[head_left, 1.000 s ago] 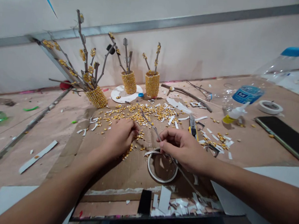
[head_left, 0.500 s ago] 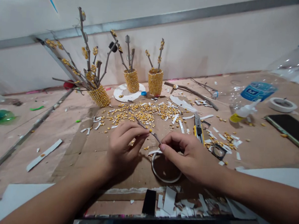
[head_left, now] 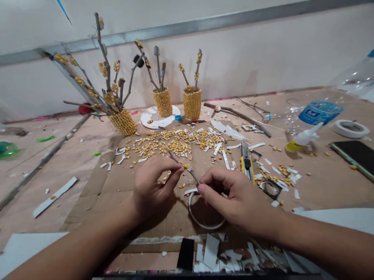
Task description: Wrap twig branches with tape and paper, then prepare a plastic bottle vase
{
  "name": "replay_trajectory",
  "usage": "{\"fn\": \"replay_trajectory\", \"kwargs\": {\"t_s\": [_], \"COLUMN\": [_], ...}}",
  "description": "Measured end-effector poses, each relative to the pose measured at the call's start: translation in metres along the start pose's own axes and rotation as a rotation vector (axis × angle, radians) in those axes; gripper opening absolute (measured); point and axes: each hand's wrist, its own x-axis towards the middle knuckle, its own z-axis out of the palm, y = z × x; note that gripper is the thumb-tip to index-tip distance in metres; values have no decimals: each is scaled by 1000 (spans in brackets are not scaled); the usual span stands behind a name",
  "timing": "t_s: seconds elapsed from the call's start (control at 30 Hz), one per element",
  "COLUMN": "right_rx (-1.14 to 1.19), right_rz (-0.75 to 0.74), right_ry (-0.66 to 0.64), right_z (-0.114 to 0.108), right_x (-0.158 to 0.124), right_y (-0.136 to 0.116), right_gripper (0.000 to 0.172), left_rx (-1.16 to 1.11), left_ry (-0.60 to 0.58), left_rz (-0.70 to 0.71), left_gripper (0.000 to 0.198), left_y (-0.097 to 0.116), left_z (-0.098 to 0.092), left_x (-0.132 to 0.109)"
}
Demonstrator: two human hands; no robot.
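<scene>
A thin twig (head_left: 192, 173) slants over the cardboard, its lower end pinched between the thumb and forefinger of my right hand (head_left: 231, 196). At a yellow corn kernel (head_left: 186, 166) on the twig, the thumb and forefinger of my left hand (head_left: 155, 180) close together in a pinch. Under the right hand lies a white ring (head_left: 206, 227), partly covered by the fingers. Many loose corn kernels (head_left: 177, 147) are scattered just beyond both hands. A yellow-and-black utility knife (head_left: 247, 162) rests beyond the right hand.
Behind stand corn-covered pots (head_left: 191, 104) holding twigs, one pot (head_left: 123, 122) tilted. To the right are a glue bottle (head_left: 300, 139), clear plastic bottle (head_left: 320, 112), tape roll (head_left: 350, 128) and phone (head_left: 360, 159). Paper scraps (head_left: 211, 250) lie along the near edge.
The view has shifted slightly. Both hands keep nearly the same pose on the twig and kernel; nothing has been let go.
</scene>
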Motion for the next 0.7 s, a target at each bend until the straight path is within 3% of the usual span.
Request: {"fn": "replay_trajectory", "kwargs": {"t_s": [0.37, 0.57, 0.63, 0.7], "right_rx": [112, 217, 231, 234], "right_rz": [18, 74, 77, 64], "right_ry": [-40, 6, 40, 63], "right_z": [-1, 0, -3, -6], "right_x": [0, 3, 5, 7], "right_y": [-3, 3, 7, 11], "right_gripper": [23, 21, 23, 24], "left_rx": [-36, -66, 35, 164], "left_ry": [41, 46, -24, -207], "left_rz": [-67, -110, -180, -272], "left_gripper": [13, 7, 6, 9], "left_y": [-1, 1, 4, 6], "left_z": [2, 1, -2, -5], "left_x": [-7, -3, 1, 6]}}
